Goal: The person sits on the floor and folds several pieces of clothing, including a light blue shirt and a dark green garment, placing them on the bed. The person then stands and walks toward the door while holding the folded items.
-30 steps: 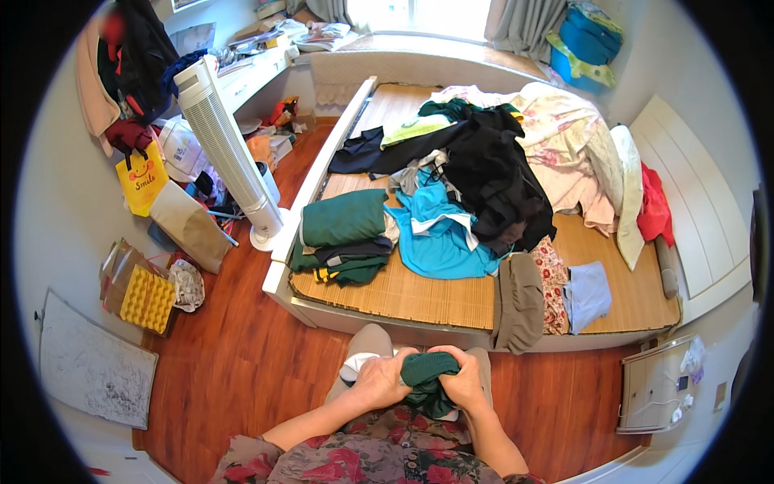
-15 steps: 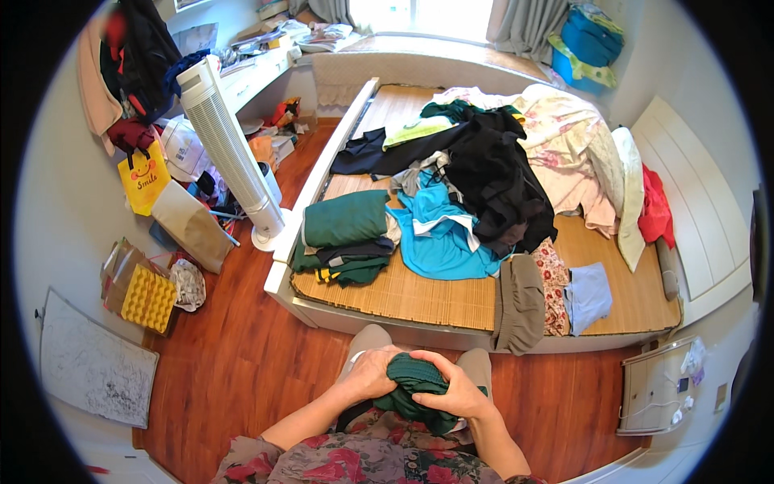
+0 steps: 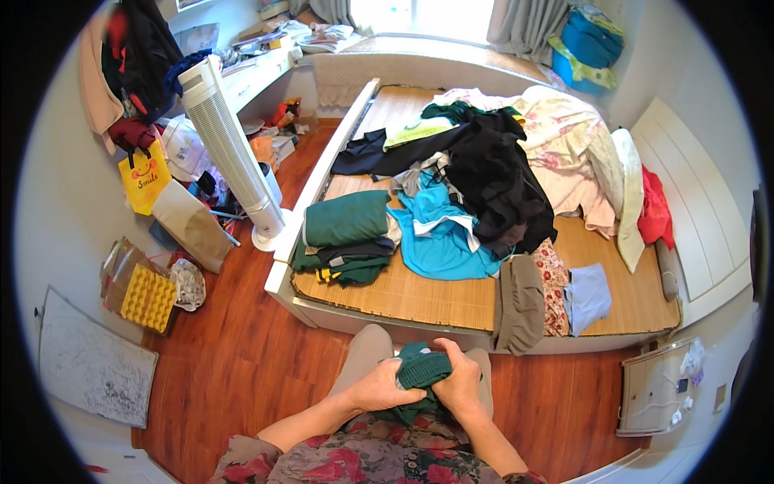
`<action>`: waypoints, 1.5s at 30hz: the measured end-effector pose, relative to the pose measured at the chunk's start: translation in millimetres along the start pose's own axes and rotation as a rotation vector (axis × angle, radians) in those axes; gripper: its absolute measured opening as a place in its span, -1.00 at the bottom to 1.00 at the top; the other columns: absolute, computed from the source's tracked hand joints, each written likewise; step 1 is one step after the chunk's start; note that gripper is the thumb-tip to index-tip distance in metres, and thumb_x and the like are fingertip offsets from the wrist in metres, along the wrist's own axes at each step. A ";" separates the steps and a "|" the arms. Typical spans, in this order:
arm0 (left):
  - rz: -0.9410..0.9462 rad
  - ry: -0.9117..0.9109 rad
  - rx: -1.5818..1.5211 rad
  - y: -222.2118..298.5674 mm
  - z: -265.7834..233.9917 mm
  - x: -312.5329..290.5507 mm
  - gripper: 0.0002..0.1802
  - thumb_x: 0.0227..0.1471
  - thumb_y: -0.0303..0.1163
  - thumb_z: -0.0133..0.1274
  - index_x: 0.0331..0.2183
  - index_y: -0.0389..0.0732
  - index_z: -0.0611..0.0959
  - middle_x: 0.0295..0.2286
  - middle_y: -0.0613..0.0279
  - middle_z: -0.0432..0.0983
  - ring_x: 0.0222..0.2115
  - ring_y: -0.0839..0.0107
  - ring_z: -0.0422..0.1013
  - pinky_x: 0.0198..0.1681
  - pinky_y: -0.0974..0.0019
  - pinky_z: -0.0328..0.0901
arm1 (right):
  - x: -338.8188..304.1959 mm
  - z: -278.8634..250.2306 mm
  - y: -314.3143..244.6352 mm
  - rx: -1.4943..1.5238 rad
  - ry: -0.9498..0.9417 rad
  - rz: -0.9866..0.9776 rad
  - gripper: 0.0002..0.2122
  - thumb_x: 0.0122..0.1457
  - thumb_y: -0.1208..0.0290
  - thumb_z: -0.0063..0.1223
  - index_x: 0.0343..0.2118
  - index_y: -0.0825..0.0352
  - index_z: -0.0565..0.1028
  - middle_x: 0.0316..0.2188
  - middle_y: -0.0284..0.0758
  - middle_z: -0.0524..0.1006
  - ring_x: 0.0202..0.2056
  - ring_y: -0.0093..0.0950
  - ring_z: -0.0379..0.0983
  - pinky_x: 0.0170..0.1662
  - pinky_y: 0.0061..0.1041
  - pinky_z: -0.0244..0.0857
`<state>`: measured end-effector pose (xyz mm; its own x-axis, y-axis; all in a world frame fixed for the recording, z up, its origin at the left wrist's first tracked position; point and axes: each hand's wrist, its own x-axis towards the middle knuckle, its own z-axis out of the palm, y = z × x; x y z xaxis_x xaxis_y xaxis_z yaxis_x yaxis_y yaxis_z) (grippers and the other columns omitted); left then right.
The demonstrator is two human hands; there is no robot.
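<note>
A bunched dark green garment [image 3: 424,369] with a ribbed band is held above my lap. From its left side my left hand [image 3: 382,385] grips it, thumb pressed along the lower edge. My right hand [image 3: 459,382] wraps round the other side, thumb on top. Part of the cloth hangs down between my forearms, and its full shape is hidden by the folds. Ahead on the bed lies a folded stack topped by a green garment [image 3: 347,219]. Right of that stack, a blue shirt [image 3: 443,242] lies crumpled.
The bed's bamboo mat [image 3: 403,300] also bears a black clothing heap [image 3: 500,177], brown folded trousers [image 3: 518,302], a light blue folded cloth [image 3: 588,297] and a floral quilt [image 3: 564,129]. A white tower fan [image 3: 234,145] stands left of the bed. A whiteboard [image 3: 97,355] leans at the left wall.
The green garment has been turned in my hands, its ribbed band now facing up between them. My left hand has shifted lower and my right hand has come round its side.
</note>
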<state>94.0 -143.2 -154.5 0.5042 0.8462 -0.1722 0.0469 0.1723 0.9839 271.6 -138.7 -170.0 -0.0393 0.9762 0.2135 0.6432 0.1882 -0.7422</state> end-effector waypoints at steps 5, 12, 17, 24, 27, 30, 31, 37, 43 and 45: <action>0.057 0.015 0.347 -19.6 0.8 2.8 -0.56 -0.21 -0.43 0.22 -0.17 -0.22 0.55 -0.37 0.16 0.54 -0.31 0.30 0.46 -0.23 0.26 0.33 | -2.6 0.2 4.1 0.073 0.122 -0.035 -0.59 -0.12 0.55 0.21 -0.11 0.35 0.47 -0.33 -0.19 0.59 -0.27 -0.28 0.54 -0.21 -0.44 0.39; 0.091 0.396 0.859 -36.1 -1.2 21.6 -0.68 -0.18 -0.26 0.19 -0.28 -0.08 0.61 -0.49 -0.03 0.56 -0.43 -0.03 0.50 -0.33 0.02 0.37 | -4.3 -7.0 5.7 0.586 -0.290 0.102 -0.52 -0.06 0.60 0.12 0.03 0.40 0.41 -0.18 -0.27 0.54 -0.11 -0.56 0.43 -0.02 -0.54 0.29; 0.177 0.433 0.945 -52.6 -8.6 18.1 -0.75 -0.20 -0.23 0.20 -0.36 -0.05 0.66 -0.48 0.02 0.57 -0.41 0.03 0.51 -0.32 0.04 0.38 | -0.3 -17.7 -12.2 0.532 -0.489 0.009 -0.40 -0.06 0.52 0.18 0.13 0.32 0.30 -0.08 -0.20 0.48 -0.05 -0.44 0.42 0.02 -0.48 0.27; -0.020 0.261 0.777 -7.3 -10.2 2.7 -0.69 -0.20 -0.28 0.17 -0.35 -0.23 0.62 -0.44 -0.06 0.55 -0.37 -0.09 0.47 -0.28 0.05 0.36 | -11.2 -0.5 -8.7 0.071 -0.318 0.075 -0.46 -0.13 0.43 0.27 0.01 0.15 0.38 -0.27 -0.05 0.56 -0.18 -0.08 0.50 -0.15 -0.29 0.40; 0.127 0.119 0.416 4.7 -10.8 -1.5 -0.68 -0.22 -0.37 0.16 -0.32 -0.26 0.59 -0.43 -0.04 0.54 -0.39 0.03 0.48 -0.28 0.13 0.35 | -9.6 4.8 -3.4 0.006 -0.180 0.085 -0.52 -0.14 0.42 0.28 -0.07 0.13 0.43 -0.31 -0.04 0.56 -0.22 -0.06 0.50 -0.21 -0.24 0.40; -0.056 -0.012 0.114 4.4 -8.6 -3.9 -0.69 -0.19 -0.43 0.15 -0.29 -0.29 0.58 -0.43 0.21 0.50 -0.39 0.37 0.40 -0.27 0.29 0.32 | -4.4 5.7 -1.6 0.017 0.012 -0.033 -0.58 -0.15 0.49 0.25 -0.12 0.22 0.47 -0.32 -0.12 0.57 -0.26 -0.17 0.54 -0.22 -0.33 0.40; -0.117 -0.057 0.014 3.6 -6.8 -4.7 -0.69 -0.18 -0.45 0.14 -0.28 -0.30 0.58 -0.44 0.29 0.49 -0.39 0.48 0.37 -0.26 0.34 0.30 | -2.5 6.3 2.0 0.027 0.086 -0.094 -0.58 -0.15 0.50 0.25 -0.13 0.24 0.47 -0.32 -0.14 0.57 -0.27 -0.20 0.54 -0.23 -0.35 0.40; 0.089 0.057 0.276 -16.3 8.4 -3.8 -0.58 -0.16 -0.39 0.21 -0.19 -0.25 0.55 -0.29 0.18 0.52 -0.28 0.31 0.44 -0.19 0.25 0.33 | -4.2 3.4 11.5 0.036 0.146 -0.094 -0.57 -0.15 0.55 0.23 -0.11 0.33 0.47 -0.31 -0.18 0.55 -0.29 -0.29 0.53 -0.23 -0.43 0.39; 0.398 0.504 0.809 -21.3 -3.3 9.3 -0.77 -0.23 -0.42 0.19 -0.39 -0.20 0.59 -0.39 0.09 0.52 -0.31 0.08 0.47 -0.22 0.15 0.32 | -10.3 -4.7 4.4 0.508 -0.283 0.001 -0.43 -0.16 0.60 0.14 0.05 0.34 0.41 -0.10 -0.24 0.52 -0.10 -0.47 0.46 -0.02 -0.51 0.30; 0.449 0.565 0.841 -24.4 -5.8 11.7 -0.80 -0.22 -0.41 0.20 -0.43 -0.20 0.58 -0.47 0.12 0.54 -0.37 0.09 0.48 -0.26 0.15 0.32 | -4.7 -12.4 -3.9 0.596 -0.438 -0.009 -0.40 -0.16 0.60 0.11 0.08 0.35 0.37 -0.03 -0.24 0.49 -0.03 -0.50 0.40 0.05 -0.51 0.24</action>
<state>93.7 -134.6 -180.8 0.1663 0.8910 0.4225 0.6373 -0.4241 0.6434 278.7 -145.4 -160.3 -0.4248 0.9044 0.0409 0.1214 0.1016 -0.9874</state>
